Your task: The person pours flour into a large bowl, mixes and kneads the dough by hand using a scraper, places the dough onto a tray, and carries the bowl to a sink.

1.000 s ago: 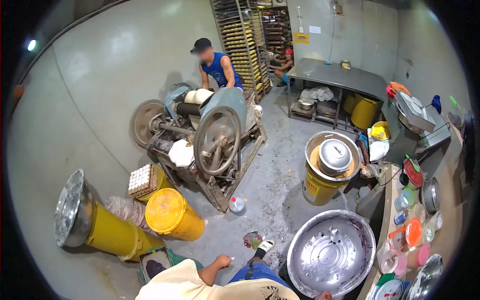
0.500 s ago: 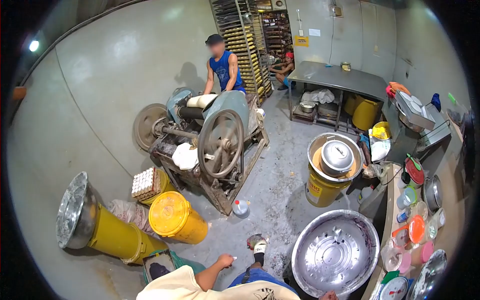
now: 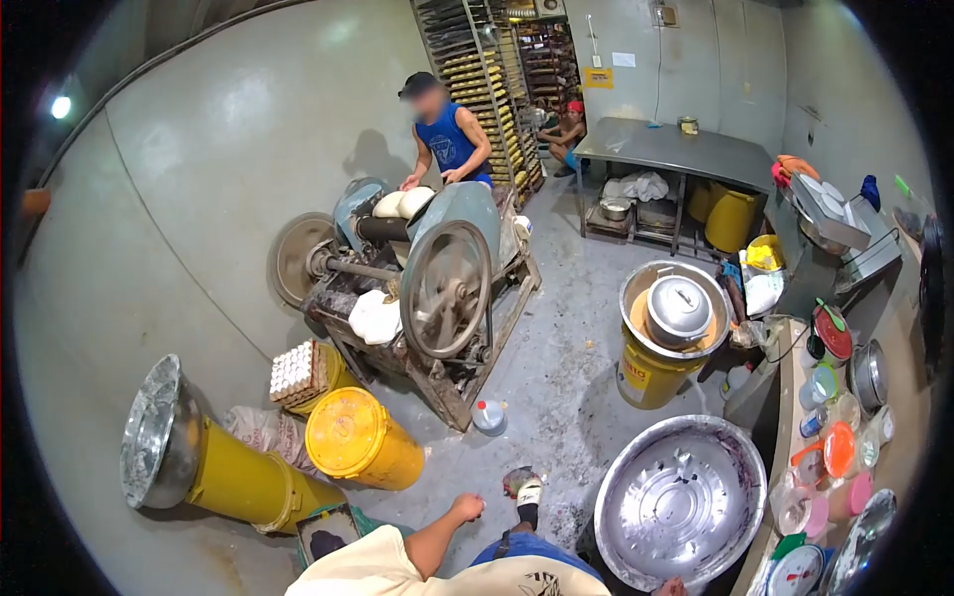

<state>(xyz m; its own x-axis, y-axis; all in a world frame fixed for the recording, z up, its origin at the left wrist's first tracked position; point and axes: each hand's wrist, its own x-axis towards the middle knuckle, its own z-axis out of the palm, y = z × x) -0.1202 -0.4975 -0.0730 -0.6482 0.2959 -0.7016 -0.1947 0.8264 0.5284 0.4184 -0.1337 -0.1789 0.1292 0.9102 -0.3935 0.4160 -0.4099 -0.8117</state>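
Observation:
My left hand (image 3: 467, 508) hangs low in front of me with its fingers curled; a small pale bit shows at the fingertips, too small to name. At the bottom edge, my right hand (image 3: 671, 587) is only partly visible, by the near rim of a large metal basin (image 3: 684, 586). Dark residue marks the basin's inside. Ahead stands a roller machine (image 3: 437, 268) with large wheels and pale dough (image 3: 402, 204) on its rollers. Behind it a co-worker in a blue top (image 3: 449, 142) holds both hands above the dough.
Yellow drums (image 3: 366, 437) and an egg tray (image 3: 297, 372) stand at left. A metal pot (image 3: 680, 306) sits in a pan on a yellow bucket (image 3: 651, 372). Jars line the right shelf (image 3: 785, 397). A plastic jug (image 3: 489, 418) is on the floor. Another person (image 3: 568, 137) squats behind.
The view has shifted slightly, and the basin appears further right. The co-worker has straightened up from the machine and raised their hands off the dough. My foot has changed position beside the floor scrap.

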